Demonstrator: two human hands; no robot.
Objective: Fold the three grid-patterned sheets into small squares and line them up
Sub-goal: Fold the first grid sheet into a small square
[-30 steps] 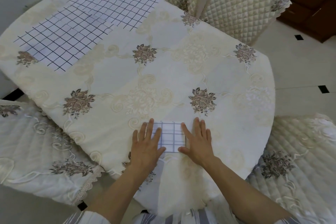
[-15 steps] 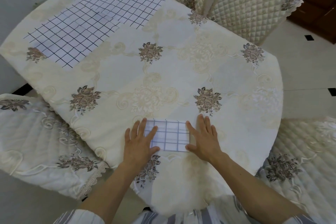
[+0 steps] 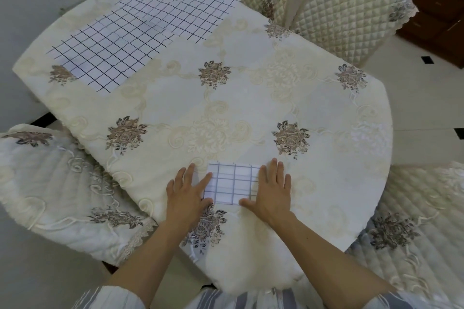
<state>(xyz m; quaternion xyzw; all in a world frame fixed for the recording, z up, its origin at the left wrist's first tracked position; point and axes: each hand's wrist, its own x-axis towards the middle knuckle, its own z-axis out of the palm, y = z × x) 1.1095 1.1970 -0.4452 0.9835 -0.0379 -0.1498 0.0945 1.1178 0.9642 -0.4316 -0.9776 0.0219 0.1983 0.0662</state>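
Note:
A grid-patterned sheet folded into a small square (image 3: 232, 184) lies near the table's front edge. My left hand (image 3: 187, 194) rests flat on its left side, fingers spread. My right hand (image 3: 272, 192) rests flat on its right side, thumb at its lower right corner. Neither hand grips it. Two unfolded grid sheets lie flat at the far left of the table, partly overlapping: one nearer the left edge (image 3: 108, 55), the other farther back (image 3: 180, 5).
The round table carries a cream floral tablecloth (image 3: 226, 108). Quilted chairs stand at the back (image 3: 349, 12), at the left (image 3: 50, 183) and at the right (image 3: 414, 221). A grey wall rises behind the table on the left.
My hands have slid apart along the folded square, showing more of its grid. The camera view has shifted a little; the unfolded sheets have not moved.

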